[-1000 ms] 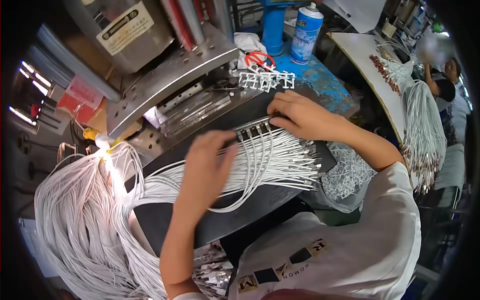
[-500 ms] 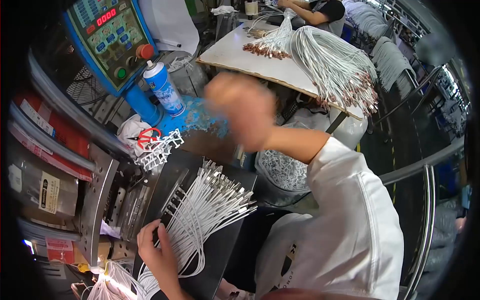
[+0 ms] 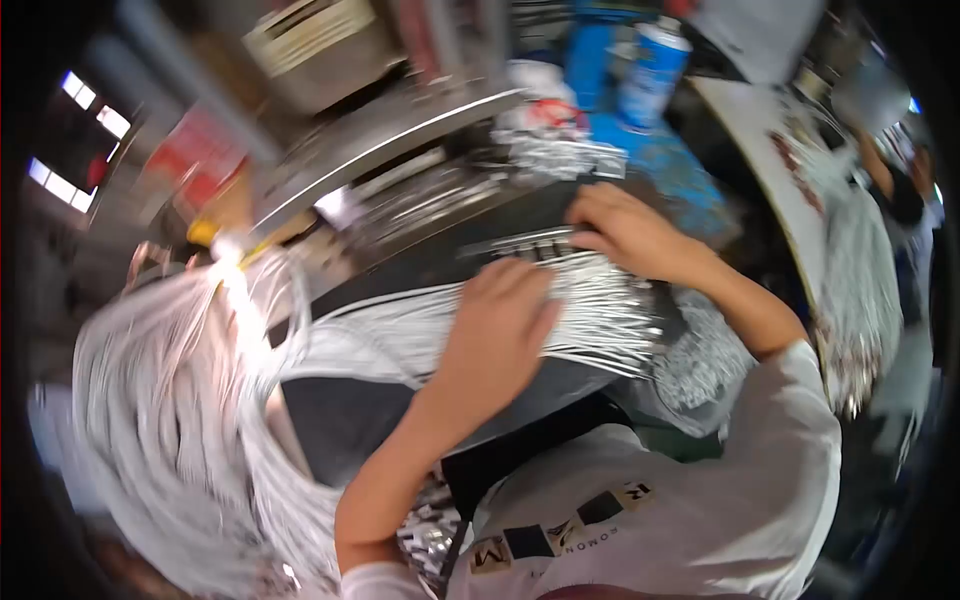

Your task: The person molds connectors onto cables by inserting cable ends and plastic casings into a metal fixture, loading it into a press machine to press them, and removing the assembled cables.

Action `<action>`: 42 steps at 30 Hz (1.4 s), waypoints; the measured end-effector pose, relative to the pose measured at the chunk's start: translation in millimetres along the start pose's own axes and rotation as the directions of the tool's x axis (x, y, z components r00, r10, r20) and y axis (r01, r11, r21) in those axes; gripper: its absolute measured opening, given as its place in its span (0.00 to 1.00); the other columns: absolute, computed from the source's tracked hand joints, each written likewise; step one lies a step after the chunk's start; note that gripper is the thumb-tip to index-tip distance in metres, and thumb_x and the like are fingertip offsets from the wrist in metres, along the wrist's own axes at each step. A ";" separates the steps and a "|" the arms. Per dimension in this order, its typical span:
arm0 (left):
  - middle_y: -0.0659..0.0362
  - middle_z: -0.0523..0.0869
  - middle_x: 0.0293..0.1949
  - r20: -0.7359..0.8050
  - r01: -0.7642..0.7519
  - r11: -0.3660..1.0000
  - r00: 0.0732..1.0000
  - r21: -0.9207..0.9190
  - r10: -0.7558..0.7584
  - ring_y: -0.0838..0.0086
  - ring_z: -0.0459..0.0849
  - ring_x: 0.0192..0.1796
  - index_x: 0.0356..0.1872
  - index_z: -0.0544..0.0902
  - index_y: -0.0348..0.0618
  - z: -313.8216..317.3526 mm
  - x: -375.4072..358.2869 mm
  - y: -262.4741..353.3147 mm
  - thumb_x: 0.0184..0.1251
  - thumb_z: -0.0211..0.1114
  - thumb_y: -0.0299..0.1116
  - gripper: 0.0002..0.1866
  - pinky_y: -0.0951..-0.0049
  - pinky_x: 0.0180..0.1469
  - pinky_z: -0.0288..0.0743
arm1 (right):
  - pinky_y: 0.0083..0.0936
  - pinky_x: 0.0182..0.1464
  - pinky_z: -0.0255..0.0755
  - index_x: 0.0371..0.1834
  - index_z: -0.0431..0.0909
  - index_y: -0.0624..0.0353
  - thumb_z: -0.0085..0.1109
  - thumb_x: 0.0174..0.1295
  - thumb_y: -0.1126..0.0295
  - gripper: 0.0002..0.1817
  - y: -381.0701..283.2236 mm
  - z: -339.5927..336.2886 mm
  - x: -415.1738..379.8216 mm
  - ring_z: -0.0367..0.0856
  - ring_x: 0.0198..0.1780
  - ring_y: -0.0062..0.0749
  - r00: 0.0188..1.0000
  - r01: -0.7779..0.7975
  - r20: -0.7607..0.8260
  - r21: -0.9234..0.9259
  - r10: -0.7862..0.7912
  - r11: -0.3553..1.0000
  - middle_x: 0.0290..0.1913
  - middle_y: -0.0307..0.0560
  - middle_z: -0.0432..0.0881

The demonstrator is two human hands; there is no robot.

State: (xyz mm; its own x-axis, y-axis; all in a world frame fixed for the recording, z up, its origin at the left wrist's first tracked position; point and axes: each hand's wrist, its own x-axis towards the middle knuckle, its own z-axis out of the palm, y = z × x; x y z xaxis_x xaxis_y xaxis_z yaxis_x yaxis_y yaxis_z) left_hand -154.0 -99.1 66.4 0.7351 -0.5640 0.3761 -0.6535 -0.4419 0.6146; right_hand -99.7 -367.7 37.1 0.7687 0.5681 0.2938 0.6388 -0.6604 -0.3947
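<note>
A bundle of thin white cables (image 3: 390, 325) with metal-tipped ends lies across a dark work surface. Over it rests my left hand (image 3: 500, 330), its fingers laid flat across the cables and its thumb a little apart. Just beyond those fingers is a slotted metal fixture (image 3: 515, 243), with some cables reaching into its slots. My right hand (image 3: 635, 235) is at the fixture's right end, above the cable tips. Its fingers and thumb are bent together in a pinch; what lies between them is blurred and hidden.
More white cables (image 3: 150, 370) hang in a thick bunch at left, beside a bright lamp glow. Behind the fixture are a metal machine edge (image 3: 400, 145), white plastic pieces (image 3: 560, 155) and a blue spray can (image 3: 652, 75). A bag of small parts (image 3: 700, 350) stands right, near a cable-laden table (image 3: 745, 130).
The view has swung left and down. My right hand has come from the air down to the fixture. My left hand has moved from the cables' near side onto the bundle.
</note>
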 end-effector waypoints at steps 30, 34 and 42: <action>0.42 0.82 0.26 -0.147 0.315 0.922 0.947 0.227 -0.287 0.45 0.82 0.32 0.32 0.82 0.33 -45.9 62.4 -136.3 0.77 0.63 0.38 0.17 0.51 0.38 0.73 | 0.39 0.55 0.80 0.53 0.82 0.51 0.58 0.68 0.57 0.16 73.5 67.5 230.3 0.85 0.51 0.45 0.932 0.104 -0.265 -0.456 -0.246 0.884 0.50 0.48 0.86; 0.42 0.85 0.32 -0.195 0.222 0.937 0.965 0.269 -0.173 0.47 0.85 0.39 0.35 0.83 0.35 -38.8 60.3 -138.6 0.77 0.64 0.40 0.16 0.51 0.43 0.75 | 0.42 0.56 0.79 0.54 0.82 0.55 0.57 0.70 0.62 0.14 90.8 79.3 243.2 0.85 0.52 0.47 0.950 0.167 -0.210 -0.283 -0.231 0.944 0.50 0.53 0.86; 0.42 0.83 0.56 -0.421 0.324 0.669 0.907 0.669 -0.017 0.43 0.78 0.62 0.54 0.83 0.37 -27.5 38.7 -149.6 0.80 0.61 0.43 0.18 0.38 0.67 0.66 | 0.49 0.66 0.71 0.62 0.81 0.61 0.50 0.81 0.54 0.22 -11.7 59.6 174.8 0.80 0.62 0.61 0.990 0.104 0.092 0.021 -0.106 0.994 0.59 0.62 0.84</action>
State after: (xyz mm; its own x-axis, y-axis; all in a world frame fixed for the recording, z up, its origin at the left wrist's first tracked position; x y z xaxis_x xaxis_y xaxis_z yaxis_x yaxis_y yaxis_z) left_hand -22.9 -35.7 8.1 0.7539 -0.2097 0.6226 -0.3195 -0.9451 0.0686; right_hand 25.4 -231.4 41.2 0.6908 0.6775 0.2525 0.7147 -0.5871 -0.3801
